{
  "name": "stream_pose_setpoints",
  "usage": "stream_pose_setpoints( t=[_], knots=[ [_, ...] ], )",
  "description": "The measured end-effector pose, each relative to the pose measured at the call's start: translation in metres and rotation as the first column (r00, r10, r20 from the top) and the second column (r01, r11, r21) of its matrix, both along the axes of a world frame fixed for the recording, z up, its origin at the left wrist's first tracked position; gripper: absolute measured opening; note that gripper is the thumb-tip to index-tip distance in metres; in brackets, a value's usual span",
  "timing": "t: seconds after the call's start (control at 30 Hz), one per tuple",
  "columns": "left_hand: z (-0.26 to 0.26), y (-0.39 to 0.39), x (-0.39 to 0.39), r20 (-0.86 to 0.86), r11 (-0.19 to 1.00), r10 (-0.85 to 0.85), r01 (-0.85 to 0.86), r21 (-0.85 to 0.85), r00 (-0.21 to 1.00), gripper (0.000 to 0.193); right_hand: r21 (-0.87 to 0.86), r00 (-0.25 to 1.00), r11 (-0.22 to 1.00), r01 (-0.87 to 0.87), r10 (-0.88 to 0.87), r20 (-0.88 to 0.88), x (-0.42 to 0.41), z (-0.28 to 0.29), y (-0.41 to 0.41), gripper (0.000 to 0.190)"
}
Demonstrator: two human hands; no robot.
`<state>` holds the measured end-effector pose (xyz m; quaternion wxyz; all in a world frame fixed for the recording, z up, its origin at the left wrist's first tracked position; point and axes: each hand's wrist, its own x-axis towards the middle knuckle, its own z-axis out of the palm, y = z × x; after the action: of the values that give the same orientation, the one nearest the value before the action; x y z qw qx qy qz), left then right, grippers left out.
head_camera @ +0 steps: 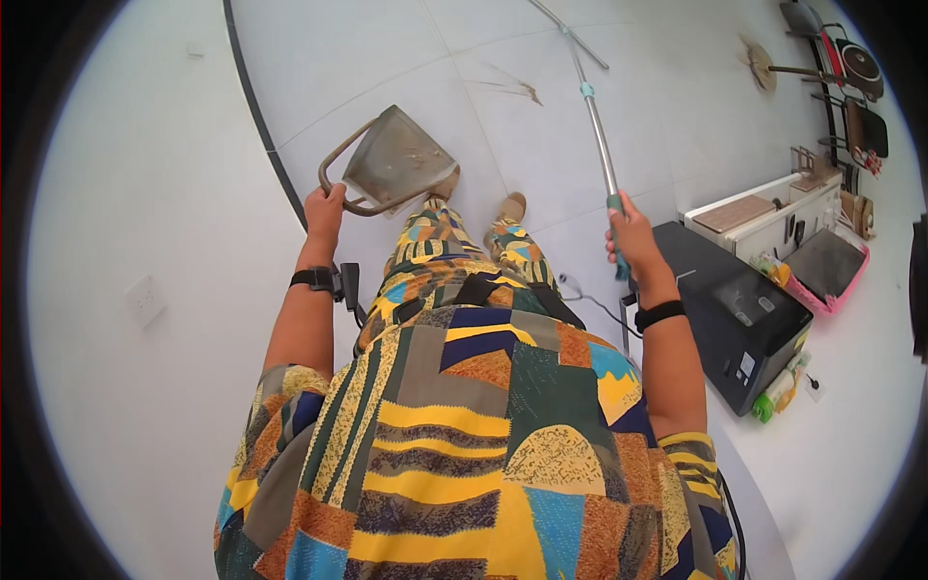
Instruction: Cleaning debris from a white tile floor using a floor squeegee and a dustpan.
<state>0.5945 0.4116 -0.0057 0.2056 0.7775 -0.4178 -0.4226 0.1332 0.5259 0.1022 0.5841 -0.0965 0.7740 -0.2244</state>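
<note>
My left hand (324, 212) grips the bent tube handle (330, 161) of a worn metal dustpan (402, 156). The pan is held in front of my left shoe (448, 183), with some bits of dirt on its surface. In my right hand (632, 235) is the green grip of a telescopic metal pole (600, 138). The pole reaches forward to a thin crossbar (583, 47) at its far end, at the top of the view. Between the pan and the pole, a brown smear of dirt (528, 90) marks the tiled floor (500, 43).
A black cabinet (710, 290) stands close by my right arm. Beyond it are a white unit with wooden tops (732, 214) and a pink-rimmed tray (826, 268). Chairs (863, 130) and a broom-like tool (761, 67) are farther right. A wall (145, 181) runs along my left.
</note>
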Motion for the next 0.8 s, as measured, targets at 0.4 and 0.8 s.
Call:
stream_pose_setpoints(
  t=[0.4,0.8],
  knots=[
    [-0.01,0.009,-0.002,0.018,0.999,0.034,-0.034,-0.016,0.999,0.026,0.131,0.713,0.751,-0.647,0.657,-0.243,-0.028,-0.004,0.208,0.062],
    [-0.004,0.03,-0.004,0.085,0.998,0.053,-0.052,-0.019,0.995,0.031,-0.129,0.87,0.973,-0.191,0.229,0.438,0.012,0.079,0.012,0.06]
  ],
)
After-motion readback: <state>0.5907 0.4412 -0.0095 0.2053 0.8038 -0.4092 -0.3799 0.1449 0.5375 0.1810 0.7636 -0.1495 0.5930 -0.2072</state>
